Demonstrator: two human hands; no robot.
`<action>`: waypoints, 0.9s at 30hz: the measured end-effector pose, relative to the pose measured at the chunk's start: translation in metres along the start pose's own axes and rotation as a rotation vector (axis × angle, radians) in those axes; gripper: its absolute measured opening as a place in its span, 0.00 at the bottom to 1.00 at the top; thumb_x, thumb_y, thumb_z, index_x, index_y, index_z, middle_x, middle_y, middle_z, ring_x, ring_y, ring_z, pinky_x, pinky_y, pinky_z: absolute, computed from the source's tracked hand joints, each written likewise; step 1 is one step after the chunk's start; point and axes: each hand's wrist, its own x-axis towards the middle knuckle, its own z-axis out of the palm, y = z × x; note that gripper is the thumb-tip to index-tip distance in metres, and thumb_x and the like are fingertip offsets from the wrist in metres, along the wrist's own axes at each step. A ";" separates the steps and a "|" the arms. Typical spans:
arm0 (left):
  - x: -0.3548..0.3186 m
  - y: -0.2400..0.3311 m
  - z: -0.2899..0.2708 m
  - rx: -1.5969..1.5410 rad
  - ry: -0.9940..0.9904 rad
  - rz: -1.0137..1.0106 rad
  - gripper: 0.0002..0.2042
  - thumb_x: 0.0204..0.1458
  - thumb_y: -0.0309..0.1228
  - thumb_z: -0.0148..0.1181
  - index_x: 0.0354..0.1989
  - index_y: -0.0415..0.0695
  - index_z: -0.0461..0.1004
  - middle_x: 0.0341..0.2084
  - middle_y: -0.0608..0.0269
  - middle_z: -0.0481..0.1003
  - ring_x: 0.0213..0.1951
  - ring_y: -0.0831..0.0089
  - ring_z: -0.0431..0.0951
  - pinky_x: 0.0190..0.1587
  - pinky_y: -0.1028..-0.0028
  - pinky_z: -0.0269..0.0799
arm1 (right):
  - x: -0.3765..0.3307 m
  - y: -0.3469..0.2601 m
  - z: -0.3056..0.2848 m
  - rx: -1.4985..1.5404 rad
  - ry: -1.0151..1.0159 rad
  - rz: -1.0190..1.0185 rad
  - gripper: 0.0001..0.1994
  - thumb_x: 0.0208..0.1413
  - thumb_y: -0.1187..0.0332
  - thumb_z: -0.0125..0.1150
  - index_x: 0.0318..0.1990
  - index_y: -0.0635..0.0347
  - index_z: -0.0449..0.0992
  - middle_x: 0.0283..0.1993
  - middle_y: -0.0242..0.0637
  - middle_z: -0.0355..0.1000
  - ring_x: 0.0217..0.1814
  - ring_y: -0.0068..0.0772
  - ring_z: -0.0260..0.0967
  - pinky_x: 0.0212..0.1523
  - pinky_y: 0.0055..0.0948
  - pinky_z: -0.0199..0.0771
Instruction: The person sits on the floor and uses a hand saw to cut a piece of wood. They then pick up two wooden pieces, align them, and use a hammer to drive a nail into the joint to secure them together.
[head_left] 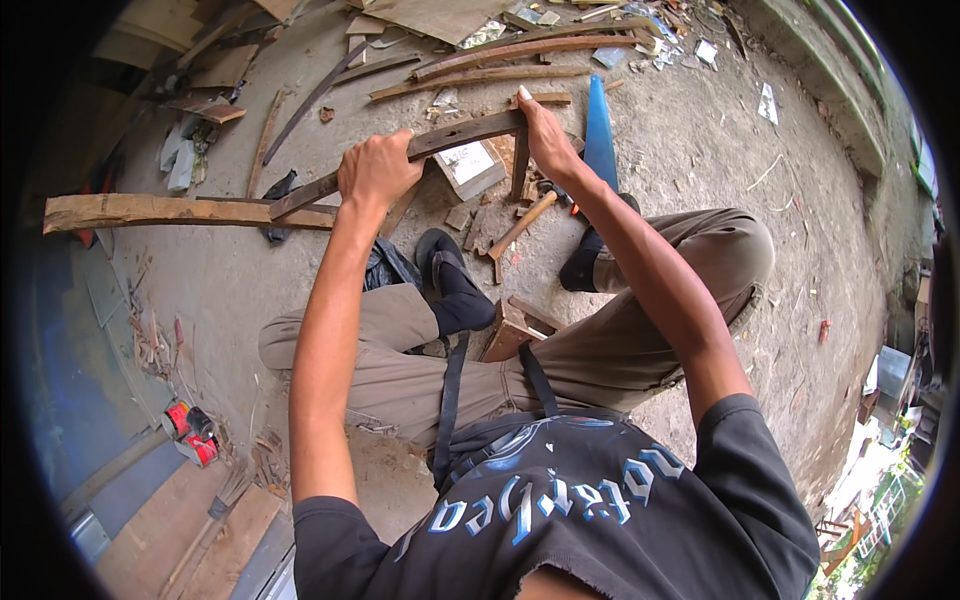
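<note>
A dark, narrow wooden strip (465, 131) with small holes is held out in front of me. My left hand (378, 170) is wrapped round its middle. At its right end, where a short dark wooden piece (520, 165) extends down toward me, my right hand (545, 135) grips the corner; its fingers are partly hidden. The strip's left end lies over a longer, lighter wooden beam (160, 211). Below the strip, on the ground, are a small wooden box (476, 178) with a white top and a wooden-handled hammer (522, 224).
A blue, tapered blade-like piece (599, 130) lies beyond my right forearm. Several wooden strips (530, 47) and scraps cover the far ground. My feet in sandals (447, 262) flank the hammer. Red-and-black items (190, 432) lie at the left, and a concrete ledge (820, 95) runs at the right.
</note>
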 end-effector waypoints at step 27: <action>0.006 -0.007 0.002 -0.061 -0.028 0.020 0.11 0.46 0.39 0.62 0.30 0.44 0.78 0.24 0.43 0.77 0.31 0.43 0.79 0.34 0.53 0.75 | -0.004 0.002 0.007 0.006 0.066 -0.161 0.26 0.68 0.54 0.35 0.32 0.73 0.65 0.27 0.46 0.65 0.33 0.36 0.60 0.41 0.36 0.63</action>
